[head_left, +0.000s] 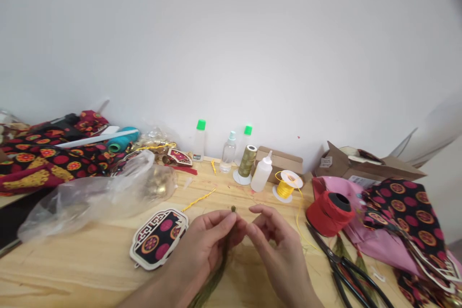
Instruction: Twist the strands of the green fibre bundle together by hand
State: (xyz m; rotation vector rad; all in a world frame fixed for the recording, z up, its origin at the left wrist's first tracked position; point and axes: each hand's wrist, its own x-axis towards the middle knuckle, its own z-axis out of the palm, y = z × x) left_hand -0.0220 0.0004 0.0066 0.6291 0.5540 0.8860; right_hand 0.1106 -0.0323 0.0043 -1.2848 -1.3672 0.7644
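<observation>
My left hand (212, 238) pinches an olive-green thread tassel (212, 284) near its top. The tassel's small knotted head (233, 209) pokes up above the thumb, and its strands hang down below the palm. Close beside it is my right hand (276, 245), thumb and index finger apart, with the thumb tip near the left fingertips. Its other fingers are curled and partly hidden; nothing shows in its grasp. Left of my left hand lies a flat, white-framed ornament (159, 240) with dark patterned fabric and a twisted yellow cord (198, 199).
Black-handled scissors (337, 260) and a red thread spool (330, 214) lie on the right. Behind my hands stand a white squeeze bottle (262, 173), an olive thread cone (248, 161) and a yellow cord spool (288, 185). A clear plastic bag (97, 199) and patterned fabric (46, 159) occupy the left.
</observation>
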